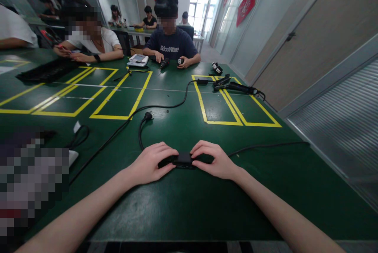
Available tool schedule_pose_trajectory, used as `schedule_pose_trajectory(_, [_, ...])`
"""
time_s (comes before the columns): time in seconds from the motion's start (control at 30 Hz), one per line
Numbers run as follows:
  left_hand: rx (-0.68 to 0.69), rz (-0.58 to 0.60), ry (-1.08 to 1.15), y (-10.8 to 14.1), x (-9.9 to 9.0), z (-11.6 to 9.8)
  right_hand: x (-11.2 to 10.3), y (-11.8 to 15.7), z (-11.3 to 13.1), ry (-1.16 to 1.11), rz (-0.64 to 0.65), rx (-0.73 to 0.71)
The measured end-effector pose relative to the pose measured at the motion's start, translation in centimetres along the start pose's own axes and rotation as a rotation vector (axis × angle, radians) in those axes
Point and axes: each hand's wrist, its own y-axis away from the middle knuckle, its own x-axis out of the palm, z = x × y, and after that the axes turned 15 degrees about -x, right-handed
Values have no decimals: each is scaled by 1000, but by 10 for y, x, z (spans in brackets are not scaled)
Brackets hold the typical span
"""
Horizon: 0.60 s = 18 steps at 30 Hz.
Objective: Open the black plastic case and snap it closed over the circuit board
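Observation:
Between my two hands lies a small black power adapter (184, 159), low over the green table. My left hand (153, 162) pinches its left end between thumb and fingers. From the other side, my right hand (217, 160) grips the right end the same way. A black cord with a plug (148, 116) curves out from behind my left hand, its prongs pointing right. Another black cable (265, 146) runs from beside my right hand toward the table's right edge. My palms hide parts of the cord ends.
A long cable (168, 106) crosses the green table (141, 213) to another black adapter (202, 82). Yellow tape rectangles (224, 123) mark the surface. Black tool-like parts (236, 86) lie far right. Opposite, a person (171, 42) holds a power drill (164, 63); another person (94, 44) sits left.

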Motion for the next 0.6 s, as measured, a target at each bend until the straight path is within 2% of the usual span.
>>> schedule_pose_trajectory(0.1, [72,59,-24,0,-3,-2,1,1,1,9,27,-37])
schedule_pose_trajectory(0.37, [47,12,-43,-2,7,-3,5,3,-4,175,186,-111])
schedule_pose_trajectory(0.47, [32,20,-103,-3,9,-8,10,4,-6,253,172,-128])
schedule_pose_trajectory(0.6, [37,30,-235,-5,15,-13,12,2,-3,250,164,-59])
